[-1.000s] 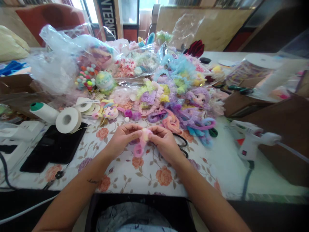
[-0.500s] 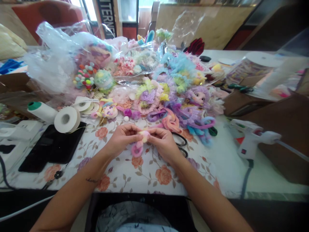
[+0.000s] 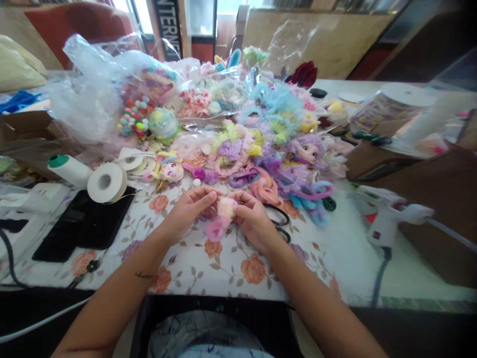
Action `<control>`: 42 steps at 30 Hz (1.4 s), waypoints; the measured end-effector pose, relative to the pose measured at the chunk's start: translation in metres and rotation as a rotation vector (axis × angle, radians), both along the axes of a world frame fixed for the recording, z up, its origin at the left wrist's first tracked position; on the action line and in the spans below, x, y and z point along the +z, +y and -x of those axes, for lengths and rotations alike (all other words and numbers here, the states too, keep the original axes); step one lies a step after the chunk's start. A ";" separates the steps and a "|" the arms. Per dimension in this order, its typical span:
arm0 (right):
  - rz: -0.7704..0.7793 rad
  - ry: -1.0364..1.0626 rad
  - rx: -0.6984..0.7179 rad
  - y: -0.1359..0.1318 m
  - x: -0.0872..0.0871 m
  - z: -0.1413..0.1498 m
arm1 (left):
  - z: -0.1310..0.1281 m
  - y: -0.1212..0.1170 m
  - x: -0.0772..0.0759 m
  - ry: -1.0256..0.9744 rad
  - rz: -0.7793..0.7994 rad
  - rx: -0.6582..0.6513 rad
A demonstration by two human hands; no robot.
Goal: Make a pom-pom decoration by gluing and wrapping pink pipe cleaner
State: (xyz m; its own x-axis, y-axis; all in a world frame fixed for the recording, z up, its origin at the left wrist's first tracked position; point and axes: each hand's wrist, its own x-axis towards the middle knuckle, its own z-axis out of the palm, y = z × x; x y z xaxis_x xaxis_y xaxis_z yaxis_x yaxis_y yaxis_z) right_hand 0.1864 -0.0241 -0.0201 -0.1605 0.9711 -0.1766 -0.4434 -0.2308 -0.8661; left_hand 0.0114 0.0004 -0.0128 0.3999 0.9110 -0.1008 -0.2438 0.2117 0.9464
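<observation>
A small fuzzy chenille-stem piece (image 3: 226, 209) in pale yellow and pink, with a pink loop hanging at its lower end, is pinched by my right hand (image 3: 253, 216) above the flowered cloth. My left hand (image 3: 192, 206) is beside it, thumb and fingers pressed together at the piece's upper left. What lies between those left fingertips is too small to make out. Partly hidden behind my right hand are the black handles of scissors (image 3: 280, 216). Peach fuzzy stems (image 3: 265, 188) lie just beyond my right fingers.
A heap of colourful trims, doll heads and plastic bags (image 3: 87, 89) spans the back. To the left are tape rolls (image 3: 107, 183), a thread cone (image 3: 69, 169) and a black phone (image 3: 100, 219). A glue gun (image 3: 383, 211) stands right, near a cardboard box (image 3: 428, 214).
My left thumb has come away from the front of the fuzzy piece and sits higher, baring more of it. My right hand still holds the piece. The view has shifted slightly.
</observation>
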 end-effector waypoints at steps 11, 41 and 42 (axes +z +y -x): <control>-0.016 -0.012 0.078 -0.001 -0.002 0.000 | 0.004 -0.002 0.001 0.072 -0.141 -0.190; -0.529 -0.697 -0.774 0.006 0.002 -0.023 | 0.000 0.006 -0.005 -0.006 -0.111 0.258; -0.549 -0.707 -0.764 0.006 0.002 -0.025 | 0.000 0.006 -0.006 -0.009 -0.112 0.280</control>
State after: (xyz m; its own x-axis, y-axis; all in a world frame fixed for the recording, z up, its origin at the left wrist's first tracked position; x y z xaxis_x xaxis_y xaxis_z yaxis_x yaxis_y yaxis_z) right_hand 0.2111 -0.0179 -0.0177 0.4623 0.7461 0.4792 0.3139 0.3677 -0.8754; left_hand 0.0116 0.0066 -0.0186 0.1321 0.9912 0.0088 -0.2863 0.0296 0.9577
